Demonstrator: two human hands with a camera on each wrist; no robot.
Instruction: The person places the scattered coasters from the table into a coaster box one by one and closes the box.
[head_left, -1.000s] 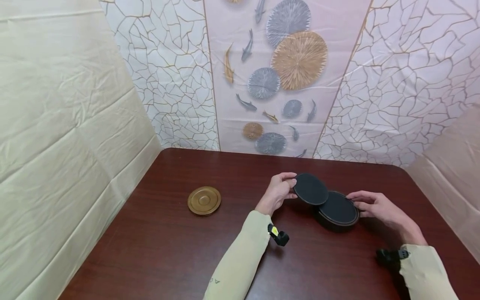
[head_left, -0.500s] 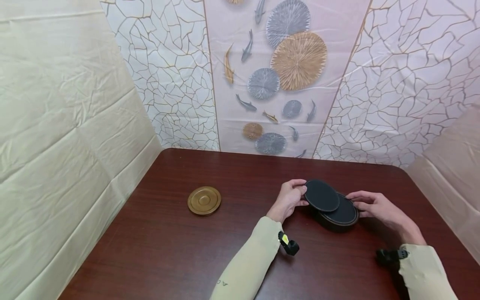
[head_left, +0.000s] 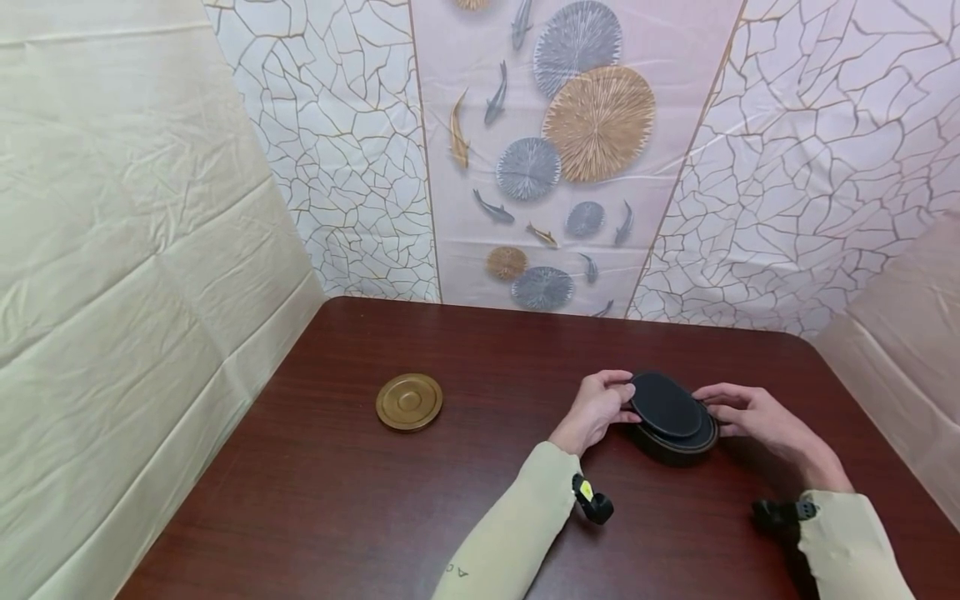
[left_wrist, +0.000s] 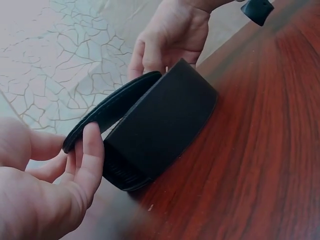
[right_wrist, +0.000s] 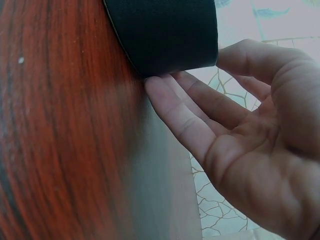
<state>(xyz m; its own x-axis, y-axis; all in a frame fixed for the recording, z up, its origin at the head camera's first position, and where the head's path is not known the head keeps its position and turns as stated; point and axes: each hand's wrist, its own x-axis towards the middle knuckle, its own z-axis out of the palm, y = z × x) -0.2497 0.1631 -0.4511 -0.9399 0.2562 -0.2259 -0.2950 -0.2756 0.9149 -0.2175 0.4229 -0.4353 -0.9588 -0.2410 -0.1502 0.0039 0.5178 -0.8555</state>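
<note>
At the table's right side stands a low round black coaster holder (head_left: 670,455), with a black inner disc partly showing at its top. My left hand (head_left: 596,410) pinches a round black coaster (head_left: 666,405) by its left edge. The coaster lies tilted over the holder's opening; in the left wrist view a narrow gap shows between it and the holder's wall (left_wrist: 165,120). On the opposite side my right hand (head_left: 765,419) grips the holder, its fingertips (right_wrist: 160,87) low against the wall and its thumb up near the rim.
A brass-coloured round coaster (head_left: 408,402) with concentric rings lies by itself on the left half of the dark red wooden table (head_left: 360,517). Patterned cloth (head_left: 352,167) hangs along the table's back edge, and cream cloth (head_left: 135,250) along its left side.
My left hand has moved right and slightly nearer with the black coaster, which now covers most of the holder's top. The right hand and the brass-coloured coaster have stayed put.
</note>
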